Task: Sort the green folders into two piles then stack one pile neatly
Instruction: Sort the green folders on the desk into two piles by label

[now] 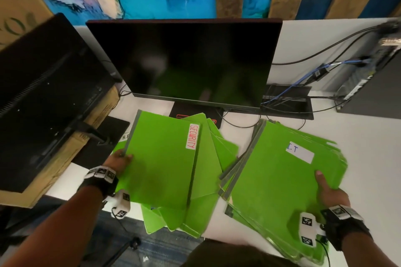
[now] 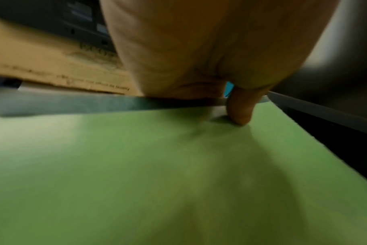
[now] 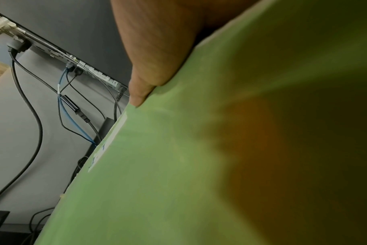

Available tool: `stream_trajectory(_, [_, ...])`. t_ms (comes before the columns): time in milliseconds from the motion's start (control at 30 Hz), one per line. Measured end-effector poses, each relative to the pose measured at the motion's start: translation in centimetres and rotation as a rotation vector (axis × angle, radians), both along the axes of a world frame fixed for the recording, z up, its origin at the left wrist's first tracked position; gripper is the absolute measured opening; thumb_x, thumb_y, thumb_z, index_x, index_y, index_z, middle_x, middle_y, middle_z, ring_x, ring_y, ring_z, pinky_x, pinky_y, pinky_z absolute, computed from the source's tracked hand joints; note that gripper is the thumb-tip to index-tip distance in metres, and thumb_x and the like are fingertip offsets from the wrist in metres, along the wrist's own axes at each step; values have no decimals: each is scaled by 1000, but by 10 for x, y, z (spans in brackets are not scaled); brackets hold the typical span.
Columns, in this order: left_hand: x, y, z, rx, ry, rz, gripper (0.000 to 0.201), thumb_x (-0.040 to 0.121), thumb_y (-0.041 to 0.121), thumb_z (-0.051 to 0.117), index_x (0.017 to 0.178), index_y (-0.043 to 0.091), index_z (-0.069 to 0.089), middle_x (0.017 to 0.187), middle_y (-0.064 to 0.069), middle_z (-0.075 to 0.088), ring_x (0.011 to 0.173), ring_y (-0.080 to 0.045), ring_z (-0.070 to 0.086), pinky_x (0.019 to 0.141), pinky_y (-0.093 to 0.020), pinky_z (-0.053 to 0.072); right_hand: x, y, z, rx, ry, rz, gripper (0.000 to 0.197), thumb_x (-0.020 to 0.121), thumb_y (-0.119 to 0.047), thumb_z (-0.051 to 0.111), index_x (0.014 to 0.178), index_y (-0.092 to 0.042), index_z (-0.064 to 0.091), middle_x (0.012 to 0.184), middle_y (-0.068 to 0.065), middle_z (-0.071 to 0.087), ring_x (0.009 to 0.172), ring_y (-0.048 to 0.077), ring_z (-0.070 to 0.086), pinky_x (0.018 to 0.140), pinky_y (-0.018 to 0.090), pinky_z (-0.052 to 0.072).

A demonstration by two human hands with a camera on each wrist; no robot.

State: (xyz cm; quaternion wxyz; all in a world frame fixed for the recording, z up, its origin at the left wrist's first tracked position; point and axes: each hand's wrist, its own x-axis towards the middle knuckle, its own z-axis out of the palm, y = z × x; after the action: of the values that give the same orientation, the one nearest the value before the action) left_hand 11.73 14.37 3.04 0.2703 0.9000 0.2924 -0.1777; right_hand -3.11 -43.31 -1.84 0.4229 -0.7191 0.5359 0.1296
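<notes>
Two heaps of green folders lie on the white desk. The left heap [image 1: 208, 162] is fanned out untidily, and its top folder [image 1: 160, 160] bears a "SECURITY" label. My left hand [image 1: 118, 161] grips that folder's left edge, thumb on the cover [image 2: 136, 165]. The right heap [image 1: 280, 178] is thicker and topped by a folder [image 3: 157, 165] labelled "I.T". My right hand [image 1: 325, 191] holds this heap at its near right side, thumb [image 3: 140, 92] pressed on top, fingers hidden below.
A dark monitor [image 1: 186, 60] stands just behind the folders on the white desk [image 1: 368, 158]. A second monitor [image 1: 43, 93] lies on a cardboard box at left. Cables [image 1: 303, 84] and a computer case [image 1: 373, 84] sit at the back right. Both heaps overhang the desk's near edge.
</notes>
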Motion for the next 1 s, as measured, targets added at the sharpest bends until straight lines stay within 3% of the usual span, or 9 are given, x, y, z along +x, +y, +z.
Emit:
stream_trajectory(133, [-48, -41, 5, 194, 257, -169, 39, 88, 11, 56, 127, 9, 54, 131, -17, 56, 119, -31, 56, 97, -38, 47, 1, 0, -2, -1, 26, 23, 86, 80, -71, 47, 97, 12, 60, 92, 28, 56, 80, 36, 53, 72, 39, 39])
stream_trajectory(267, [-76, -72, 10, 224, 384, -186, 28, 73, 10, 66, 100, 11, 62, 111, -20, 65, 96, -36, 63, 74, -38, 52, 2, -2, -1, -15, 27, 43, 82, 82, -69, 46, 87, 12, 55, 89, 27, 52, 79, 36, 52, 71, 39, 38])
stream_trajectory(467, [-63, -80, 34, 56, 280, 12, 6, 80, 9, 65, 76, 6, 63, 79, -16, 66, 56, -23, 63, 44, -27, 50, 3, -1, 2, -27, 34, 65, 78, 82, -69, 45, 77, 9, 52, 86, 27, 52, 77, 36, 52, 71, 40, 40])
stream_trajectory(567, [-66, -81, 32, -46, 194, 147, 13, 84, 8, 61, 95, 1, 64, 99, -24, 65, 77, -27, 66, 48, -26, 46, 2, -1, 3, -22, 28, 63, 76, 82, -69, 46, 77, 7, 53, 84, 25, 52, 76, 35, 51, 70, 39, 39])
stream_trajectory(667, [-77, -75, 18, -13, 219, 150, 17, 76, -1, 66, 86, 5, 53, 92, -22, 59, 57, -30, 59, 34, -29, 44, 2, 0, 5, -12, 26, 64, 76, 83, -68, 47, 84, 8, 55, 87, 26, 52, 77, 35, 51, 70, 38, 38])
stream_trajectory(733, [-82, -68, 3, -121, 192, 316, 22, 70, 5, 64, 87, 9, 51, 98, -28, 55, 65, -43, 63, 40, -47, 53, 2, 0, 6, -14, 23, 67, 75, 83, -68, 46, 82, 7, 52, 87, 26, 51, 77, 35, 51, 70, 37, 38])
stream_trajectory(800, [-84, -59, -9, -249, 133, 628, 35, 69, 37, 62, 92, 12, 53, 97, -26, 60, 73, -48, 65, 55, -64, 51, 3, 0, 7, -21, 18, 62, 75, 83, -68, 46, 79, 7, 52, 86, 25, 52, 77, 35, 51, 70, 38, 38])
stream_trajectory(867, [-82, -55, -15, -398, 53, 802, 52, 77, 51, 55, 109, 10, 59, 112, -22, 62, 96, -47, 64, 74, -56, 54, 3, 1, 8, -24, 12, 57, 74, 83, -68, 47, 74, 6, 50, 82, 24, 51, 75, 34, 50, 69, 38, 39])
stream_trajectory(1000, [-72, -52, -19, -534, -80, 789, 51, 91, 23, 49, 138, 5, 43, 147, -17, 40, 134, -32, 41, 102, -41, 40, 1, 1, 10, -2, 6, 51, 74, 83, -68, 47, 69, 4, 50, 75, 20, 51, 73, 33, 50, 68, 38, 38])
